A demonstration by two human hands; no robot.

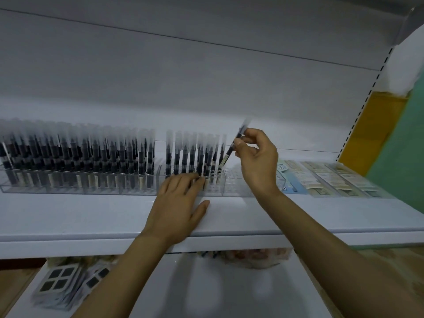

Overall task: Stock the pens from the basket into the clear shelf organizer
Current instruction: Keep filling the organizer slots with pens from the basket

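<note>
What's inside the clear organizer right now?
In the clear organizer, upright capped pens fill the left stretch and stand in the middle; rightmost slots look empty. The left hand hides some middle slots' fronts.

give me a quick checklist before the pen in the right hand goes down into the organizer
1. Grip: right hand pinches the pen - ok
2. Free space: empty slots at the right end of the clear shelf organizer - ok
3. Aim: pen's lower end is close above those slots - ok
4. Angle: pen tilted, top leaning right - not ok
5. Steadying: left hand flat, fingers against the organizer's front - ok
6. Exact slot under the tip: blurred - cannot tell
</note>
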